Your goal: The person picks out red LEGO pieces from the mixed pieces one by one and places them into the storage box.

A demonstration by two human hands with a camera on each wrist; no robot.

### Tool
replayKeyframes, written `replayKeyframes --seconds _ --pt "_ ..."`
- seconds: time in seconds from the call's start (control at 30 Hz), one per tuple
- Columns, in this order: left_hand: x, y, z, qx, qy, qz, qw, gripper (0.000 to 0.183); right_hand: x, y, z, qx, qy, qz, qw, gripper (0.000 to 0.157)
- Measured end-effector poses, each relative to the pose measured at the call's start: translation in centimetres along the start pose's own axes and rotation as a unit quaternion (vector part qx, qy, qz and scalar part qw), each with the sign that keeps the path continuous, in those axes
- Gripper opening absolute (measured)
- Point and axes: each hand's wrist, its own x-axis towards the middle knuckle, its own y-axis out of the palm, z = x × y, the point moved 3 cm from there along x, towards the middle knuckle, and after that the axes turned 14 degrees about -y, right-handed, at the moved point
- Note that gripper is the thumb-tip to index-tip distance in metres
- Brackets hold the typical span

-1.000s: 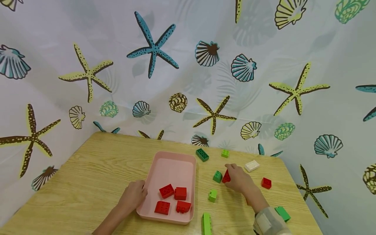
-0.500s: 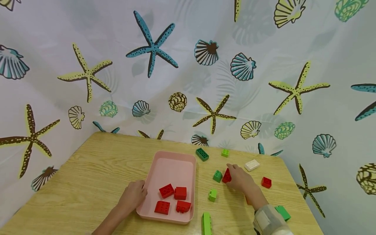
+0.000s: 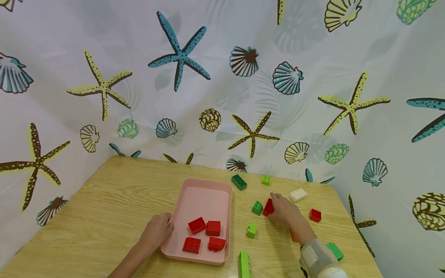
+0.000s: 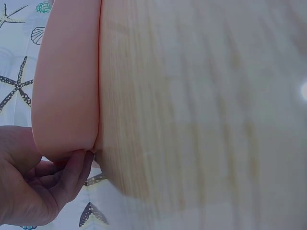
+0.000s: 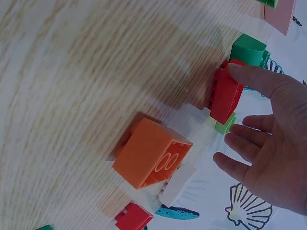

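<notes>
My left hand (image 3: pixel 157 231) holds the near left side of a pink tray (image 3: pixel 205 189). In the left wrist view its curled fingers (image 4: pixel 72 175) are at the tray's corner, by the bottom edge. Several red building bricks lie inside the tray, among them one (image 3: pixel 197 226) with its hollow side up. To the right of the tray, my right hand (image 3: pixel 283 210) pinches another red building brick (image 5: pixel 226 93). The thumb (image 5: pixel 254 76) lies on its end; the index finger is hidden and the other fingers stay off it. A green sloped brick (image 3: pixel 257 208) sits right beside it.
Around the right hand lie an orange brick (image 5: pixel 151 151), a white brick (image 3: pixel 298 195), a red brick (image 3: pixel 315 216) and a green brick (image 3: pixel 335 251). Light green bricks (image 3: pixel 252 231) (image 3: pixel 244 264) stand by the tray. A patterned cloth (image 3: pixel 208 96) hangs behind the wooden table (image 3: pixel 128 189).
My right hand has shifted very slightly, and a little more of the red brick and the orange brick shows. The left hand and tray stay in place.
</notes>
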Motion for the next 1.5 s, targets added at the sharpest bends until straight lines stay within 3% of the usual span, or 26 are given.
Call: replayKeyframes --seconds 0.67,1.1,1.5 --pt "-0.4 -0.1 0.1 -0.003 0.006 -0.013 0.9999 0.021 0.4 0.4 0.2 -0.001 0.008 0.014 1.000 0.073" --pt "-0.2 -0.1 0.1 -0.003 0.006 -0.008 0.9999 0.022 0.5 0.0 0.3 0.000 -0.005 -0.002 1.000 0.049" --pt "-0.2 -0.2 0.0 -0.001 0.013 -0.017 0.9998 0.023 1.1 0.2 -0.5 0.019 0.013 0.000 1.000 0.043"
